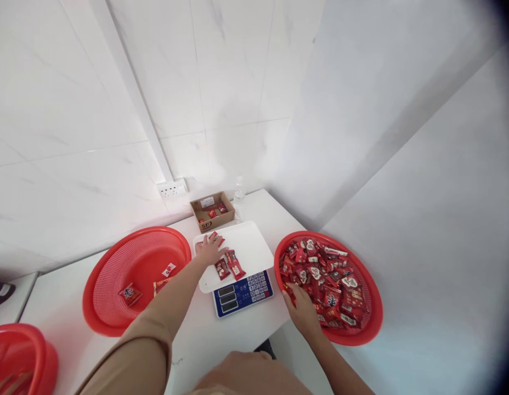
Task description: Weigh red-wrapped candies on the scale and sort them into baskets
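Observation:
My left hand rests on the white weighing tray, its fingers spread over small red wrapped packets at the tray's left side. Two more packets, a dark red one and a bright red one, lie just right of it. Under the tray is a blue digital scale with a keypad. My right hand is bent over the near left rim of a red mesh basket full of red packets. Its fingers curl inward, with something red between them that I cannot make out.
Left of the scale, a red basket holds a few packets. A small cardboard box with packets stands behind the tray, beside a clear bottle. At lower left, another person's hand is in a red basket. Walls bound the table.

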{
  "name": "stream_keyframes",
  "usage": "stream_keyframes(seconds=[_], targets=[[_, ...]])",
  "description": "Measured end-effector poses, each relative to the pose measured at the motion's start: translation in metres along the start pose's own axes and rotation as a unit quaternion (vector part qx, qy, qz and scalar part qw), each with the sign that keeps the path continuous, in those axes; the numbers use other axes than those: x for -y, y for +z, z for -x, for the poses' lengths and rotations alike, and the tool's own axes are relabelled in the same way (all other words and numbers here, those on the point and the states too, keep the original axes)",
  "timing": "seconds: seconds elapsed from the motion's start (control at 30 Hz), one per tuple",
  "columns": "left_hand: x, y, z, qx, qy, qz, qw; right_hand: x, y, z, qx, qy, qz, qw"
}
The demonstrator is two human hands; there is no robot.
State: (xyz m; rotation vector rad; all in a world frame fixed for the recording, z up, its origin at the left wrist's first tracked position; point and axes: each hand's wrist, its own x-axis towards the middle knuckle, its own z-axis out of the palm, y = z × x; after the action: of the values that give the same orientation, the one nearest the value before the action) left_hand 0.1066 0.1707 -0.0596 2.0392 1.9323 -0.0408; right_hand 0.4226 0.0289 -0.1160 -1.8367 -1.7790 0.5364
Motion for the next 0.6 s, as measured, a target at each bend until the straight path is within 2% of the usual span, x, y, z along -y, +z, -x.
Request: stream_keyframes(seconds=[0.13,0.23,0.4,0.5,0.6], targets=[[0.011,0.009,0.016,0.028,0.051,0.007,0.998,0.000,-0.001,0.000,0.007,0.000,0.004,1.000],[0.010,0.016,0.034,0.040,0.098,-0.001,0.994,0.001,-0.001,-0.001,0.017,0.005,0.004,1.000],[-0.019,0.020,0.049,0.016,0.159,-0.013,0.987,0.003,-0.001,0.000,0.021,0.011,0.004,1.000],[-0.037,0.025,0.050,0.037,0.197,-0.009,0.980,0.004,-0.002,0.000,0.023,0.021,0.005,1.000],[-0.040,0.030,0.051,0.042,0.214,-0.020,0.976,0.006,-0.003,0.000,0.029,0.030,0.009,0.999]])
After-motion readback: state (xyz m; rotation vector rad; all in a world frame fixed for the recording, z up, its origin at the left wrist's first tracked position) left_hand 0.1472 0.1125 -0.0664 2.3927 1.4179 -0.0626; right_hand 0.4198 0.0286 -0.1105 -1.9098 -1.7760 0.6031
